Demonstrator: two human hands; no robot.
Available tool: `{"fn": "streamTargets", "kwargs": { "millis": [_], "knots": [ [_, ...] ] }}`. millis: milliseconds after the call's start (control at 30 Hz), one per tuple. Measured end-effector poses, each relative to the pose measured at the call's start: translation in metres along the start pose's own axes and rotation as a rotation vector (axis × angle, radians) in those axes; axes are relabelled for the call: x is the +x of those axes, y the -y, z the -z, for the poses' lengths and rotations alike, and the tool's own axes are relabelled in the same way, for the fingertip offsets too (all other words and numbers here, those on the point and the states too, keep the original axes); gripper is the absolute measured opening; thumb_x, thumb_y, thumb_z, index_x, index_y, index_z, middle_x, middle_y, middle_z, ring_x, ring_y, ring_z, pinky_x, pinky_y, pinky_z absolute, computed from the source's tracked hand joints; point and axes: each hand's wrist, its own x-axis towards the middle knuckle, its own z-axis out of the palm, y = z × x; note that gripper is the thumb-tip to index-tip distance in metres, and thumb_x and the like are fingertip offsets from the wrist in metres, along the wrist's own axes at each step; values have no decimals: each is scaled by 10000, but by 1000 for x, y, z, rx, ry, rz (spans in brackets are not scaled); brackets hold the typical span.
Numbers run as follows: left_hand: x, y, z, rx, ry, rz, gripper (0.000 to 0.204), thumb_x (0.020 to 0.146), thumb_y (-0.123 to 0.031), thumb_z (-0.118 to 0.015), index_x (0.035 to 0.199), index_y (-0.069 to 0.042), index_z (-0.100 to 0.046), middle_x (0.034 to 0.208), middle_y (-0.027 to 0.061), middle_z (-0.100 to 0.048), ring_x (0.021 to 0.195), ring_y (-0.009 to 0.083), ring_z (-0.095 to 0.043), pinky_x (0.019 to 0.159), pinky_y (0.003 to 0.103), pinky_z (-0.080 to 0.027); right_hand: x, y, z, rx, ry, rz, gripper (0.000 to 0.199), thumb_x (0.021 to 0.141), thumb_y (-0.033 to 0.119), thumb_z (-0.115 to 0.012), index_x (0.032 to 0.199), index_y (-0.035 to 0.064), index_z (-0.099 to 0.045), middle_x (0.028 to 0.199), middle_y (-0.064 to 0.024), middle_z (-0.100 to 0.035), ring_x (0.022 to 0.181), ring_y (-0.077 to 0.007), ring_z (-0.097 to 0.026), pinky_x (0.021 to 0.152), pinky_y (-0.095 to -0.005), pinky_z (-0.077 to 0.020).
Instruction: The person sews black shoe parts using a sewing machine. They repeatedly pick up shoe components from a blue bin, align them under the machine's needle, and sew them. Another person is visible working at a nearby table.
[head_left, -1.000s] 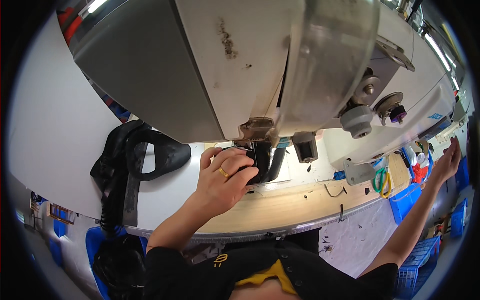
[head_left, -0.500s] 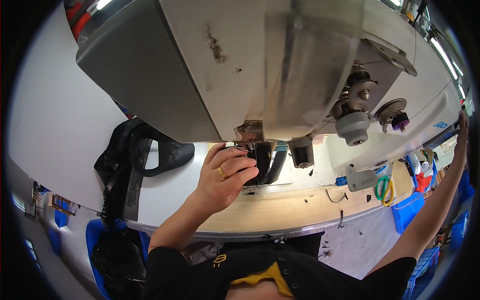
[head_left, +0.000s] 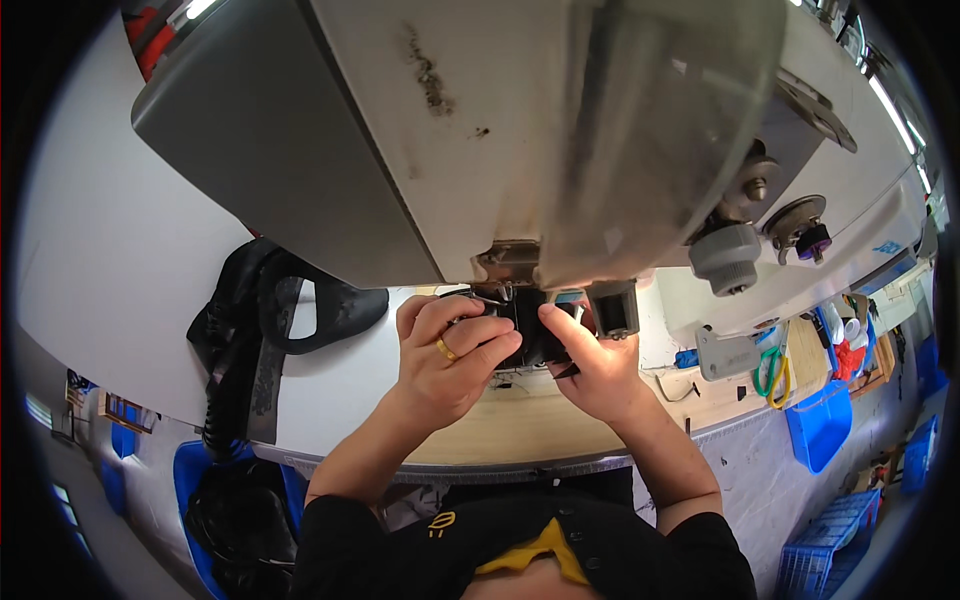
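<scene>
Under the needle area of a white sewing machine (head_left: 460, 190) lies a glossy black piece (head_left: 535, 338), mostly hidden by my fingers and the machine head. My left hand (head_left: 447, 360), with a gold ring, is closed on its left side, fingertips close to the presser foot (head_left: 507, 296). From the right, my right hand (head_left: 604, 372) grips the same piece, thumb on top and pointing toward the needle. The piece's exact kind cannot be made out.
Black moulded-looking pieces (head_left: 335, 318) lie stacked on the table at left, above a blue bin (head_left: 190, 478) of black pieces. Green- and yellow-handled scissors (head_left: 775, 375) rest at right near a blue tray (head_left: 820, 430). Small black scraps dot the wooden tabletop (head_left: 500, 425).
My right hand has come from the machine's far right end to the black piece and taken hold of it. The left hand stays on the piece, almost unmoved.
</scene>
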Motion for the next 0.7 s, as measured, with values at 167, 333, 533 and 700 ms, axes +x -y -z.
{"fn": "streamTargets", "kwargs": {
  "millis": [167, 333, 533, 700],
  "knots": [
    [-1, 6, -8, 58, -56, 20, 389, 554, -39, -699, 924, -159, -723, 973, -40, -634, 928, 227, -547, 825, 378, -356, 9, -9, -5, 4, -75, 93, 550, 489, 12, -629, 1035, 54, -680, 1076, -111, -594, 673, -261, -542, 599, -376, -454],
    [-7, 5, -9, 47, -115, 22, 364, 584, -25, -742, 918, -169, -726, 946, -5, -599, 907, 252, -555, 805, 386, -381, 12, -3, 2, 22, -19, 17, 460, 592, -88, -620, 1028, 43, -692, 929, -109, -659, 758, -268, -650, 674, -333, -520],
    [-6, 9, -16, 33, -148, 34, 291, 648, -54, -707, 915, -167, -727, 949, -12, -583, 946, 243, -572, 804, 371, -373, 17, -9, 0, 6, -46, 80, 497, 529, 10, -596, 1019, 17, -674, 1027, -132, -638, 751, -290, -608, 613, -380, -476],
    [-5, 12, -17, -5, -178, 14, 306, 630, -16, -716, 906, -145, -728, 936, 3, -581, 929, 251, -583, 771, 375, -408, 17, -7, 1, 32, 0, 27, 503, 530, -2, -589, 1026, 14, -673, 1025, -132, -642, 786, -295, -622, 636, -381, -492]
  ]
}}
